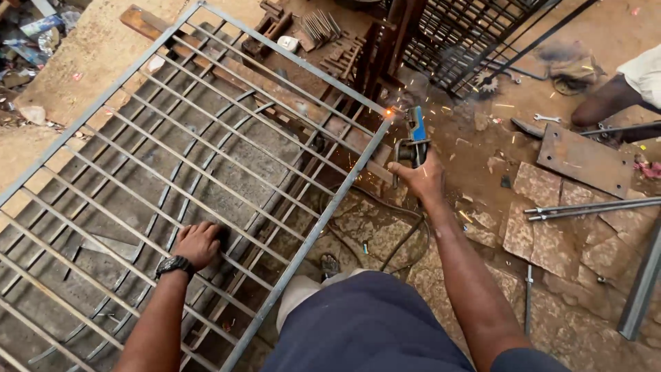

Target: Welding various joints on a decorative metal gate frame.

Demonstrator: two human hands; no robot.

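Note:
A large grey metal grille [206, 145] of parallel bars in a square-tube frame lies flat in front of me. My left hand [198, 242], a black watch on its wrist, rests on the bars near the grille's lower middle, fingers curled. My right hand [421, 176] grips a blue welding electrode holder [415, 134]. Its tip touches the frame's far right corner, where orange sparks [390, 112] fly. A black cable [406, 238] runs from the holder down to the ground.
Another person's arm [609, 100] and light sleeve are at the top right. Near it lie a spanner [547, 118], a rusty steel plate [585, 160] and thin rods [592, 207]. A dark grille [468, 34] and scrap metal pieces [320, 31] sit beyond.

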